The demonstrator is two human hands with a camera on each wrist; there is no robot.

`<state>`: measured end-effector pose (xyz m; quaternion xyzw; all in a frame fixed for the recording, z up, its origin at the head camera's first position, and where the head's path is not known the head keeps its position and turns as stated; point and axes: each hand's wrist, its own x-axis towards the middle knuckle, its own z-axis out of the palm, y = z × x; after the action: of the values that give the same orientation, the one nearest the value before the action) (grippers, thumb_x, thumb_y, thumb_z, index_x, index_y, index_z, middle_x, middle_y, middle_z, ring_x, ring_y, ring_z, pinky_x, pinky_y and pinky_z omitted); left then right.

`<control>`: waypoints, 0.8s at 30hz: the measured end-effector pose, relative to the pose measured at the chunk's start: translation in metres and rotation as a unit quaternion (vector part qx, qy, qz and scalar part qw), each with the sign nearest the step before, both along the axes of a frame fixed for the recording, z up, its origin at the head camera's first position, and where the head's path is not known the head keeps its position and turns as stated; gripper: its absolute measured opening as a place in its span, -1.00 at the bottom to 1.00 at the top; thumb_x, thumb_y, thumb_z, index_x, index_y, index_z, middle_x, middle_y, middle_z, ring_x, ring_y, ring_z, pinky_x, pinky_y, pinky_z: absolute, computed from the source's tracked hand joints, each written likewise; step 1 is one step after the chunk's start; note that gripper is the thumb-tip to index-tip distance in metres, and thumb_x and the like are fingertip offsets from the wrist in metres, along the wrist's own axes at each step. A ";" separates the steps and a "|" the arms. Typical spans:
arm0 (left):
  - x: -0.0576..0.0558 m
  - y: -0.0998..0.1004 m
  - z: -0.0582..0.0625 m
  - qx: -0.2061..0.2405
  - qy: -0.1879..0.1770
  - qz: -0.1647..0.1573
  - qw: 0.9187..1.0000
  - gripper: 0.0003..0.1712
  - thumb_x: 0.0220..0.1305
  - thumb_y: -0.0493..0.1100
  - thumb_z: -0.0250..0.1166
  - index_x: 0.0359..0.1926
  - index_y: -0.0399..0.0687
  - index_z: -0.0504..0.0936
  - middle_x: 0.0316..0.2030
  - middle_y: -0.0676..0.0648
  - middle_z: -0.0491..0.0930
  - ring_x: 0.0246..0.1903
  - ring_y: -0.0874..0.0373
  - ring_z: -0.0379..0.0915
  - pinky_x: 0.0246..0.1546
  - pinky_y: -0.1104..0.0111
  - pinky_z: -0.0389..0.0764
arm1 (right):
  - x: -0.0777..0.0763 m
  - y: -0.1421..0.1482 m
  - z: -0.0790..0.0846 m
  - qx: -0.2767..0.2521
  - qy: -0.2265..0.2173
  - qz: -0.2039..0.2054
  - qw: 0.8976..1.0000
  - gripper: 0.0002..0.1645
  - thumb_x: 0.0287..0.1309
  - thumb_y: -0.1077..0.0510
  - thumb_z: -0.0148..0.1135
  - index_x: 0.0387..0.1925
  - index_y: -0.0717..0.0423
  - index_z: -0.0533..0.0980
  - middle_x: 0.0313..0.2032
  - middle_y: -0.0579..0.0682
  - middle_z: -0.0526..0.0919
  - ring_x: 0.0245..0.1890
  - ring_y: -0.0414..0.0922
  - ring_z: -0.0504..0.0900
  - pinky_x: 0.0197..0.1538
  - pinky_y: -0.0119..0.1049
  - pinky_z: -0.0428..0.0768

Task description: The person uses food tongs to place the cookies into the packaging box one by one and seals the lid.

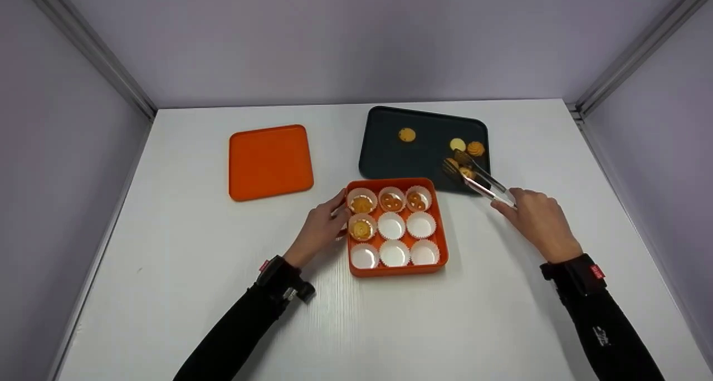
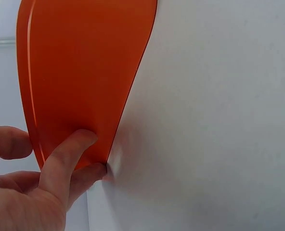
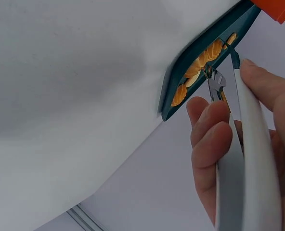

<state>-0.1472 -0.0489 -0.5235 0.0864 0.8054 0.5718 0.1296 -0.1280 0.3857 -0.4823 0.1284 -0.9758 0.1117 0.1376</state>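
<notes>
An orange box [image 1: 446, 261] holds several white paper cups [image 1: 391, 225] in rows. The three cups along its far row and the left cup of its middle row hold cookies [image 1: 362, 229]; the others show white bottoms. My left hand [image 1: 324, 225] rests its fingers against the box's left side, with one fingertip at the rim in the left wrist view. My right hand [image 1: 537, 219] grips metal tongs [image 1: 490, 184] with white handles. The spread tips of the tongs reach over swirled cookies [image 1: 467, 172] at the dark tray's [image 1: 426, 161] near right corner.
A swirled cookie [image 1: 475, 149] and a pale round cookie [image 1: 458, 144] lie at the dark tray's right side, and a speckled cookie [image 1: 407, 135] lies toward its far left. An orange square lid [image 1: 271, 162] lies left of the box. Pale walls [image 1: 356, 41] enclose the white table [image 1: 167, 230].
</notes>
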 end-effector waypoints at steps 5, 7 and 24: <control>0.000 0.001 0.001 -0.009 -0.001 -0.002 1.000 -0.33 0.56 -0.15 0.06 0.60 -0.09 0.18 0.46 -0.14 0.38 0.08 0.02 0.63 -0.17 0.27 0.78 | -0.002 -0.002 -0.002 0.001 -0.003 0.005 1.000 -0.57 0.28 0.04 0.46 -0.29 0.42 0.62 -0.55 0.23 0.63 -0.64 0.03 0.53 -0.58 0.02 0.56; 0.000 0.001 0.001 -0.013 0.003 -0.002 1.000 -0.33 0.56 -0.15 0.06 0.60 -0.10 0.18 0.45 -0.15 0.39 0.05 0.02 0.64 -0.17 0.27 0.78 | -0.003 -0.002 -0.002 0.000 -0.007 0.004 1.000 -0.56 0.28 0.04 0.45 -0.25 0.43 0.63 -0.52 0.25 0.66 -0.62 0.04 0.55 -0.56 0.03 0.59; -0.001 0.001 -0.002 -0.015 0.003 0.001 1.000 -0.34 0.57 -0.14 0.07 0.60 -0.11 0.19 0.45 -0.16 0.38 0.09 0.04 0.60 -0.18 0.28 0.77 | -0.007 -0.013 -0.005 -0.020 -0.024 -0.014 0.999 -0.44 0.25 0.03 0.48 -0.07 0.53 0.64 -0.32 0.41 0.72 -0.52 0.14 0.67 -0.41 0.12 0.69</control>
<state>-0.1485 -0.0483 -0.5254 0.0851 0.8145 0.5596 0.1276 -0.1350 0.3729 -0.4870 0.1090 -0.9781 0.1325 0.1182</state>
